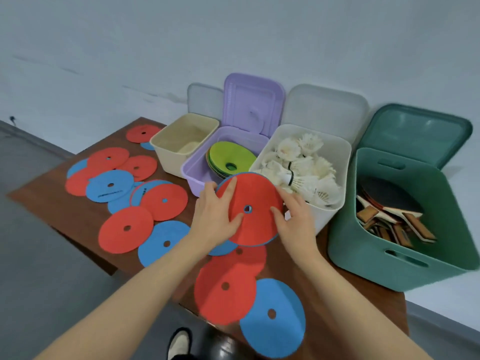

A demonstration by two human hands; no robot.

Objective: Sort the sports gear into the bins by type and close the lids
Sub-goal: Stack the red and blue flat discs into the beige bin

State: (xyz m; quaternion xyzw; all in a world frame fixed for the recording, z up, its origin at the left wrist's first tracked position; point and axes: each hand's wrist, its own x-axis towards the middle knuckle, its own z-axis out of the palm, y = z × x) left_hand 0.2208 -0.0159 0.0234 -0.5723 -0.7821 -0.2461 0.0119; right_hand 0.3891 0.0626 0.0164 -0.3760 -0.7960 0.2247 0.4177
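A small stack of flat discs, red one on top (255, 222), is held above the table's middle. My left hand (217, 216) grips its left edge, thumb near the centre hole. My right hand (293, 219) holds the right edge. Several loose red and blue discs (124, 229) lie across the wooden table (78, 216). Behind stand four open bins: an empty cream bin (166, 149), a purple bin (192, 175) with green cone discs (231, 157), a white bin (330, 214) of shuttlecocks (306, 165), and a green bin (363, 250) of table tennis paddles (389, 206).
All four lids stand raised against the pale wall (233, 35). A red disc (226, 287) and a blue disc (272, 318) lie near the table's front edge. Grey floor (39, 268) lies to the left, and my shoe (179, 344) shows below.
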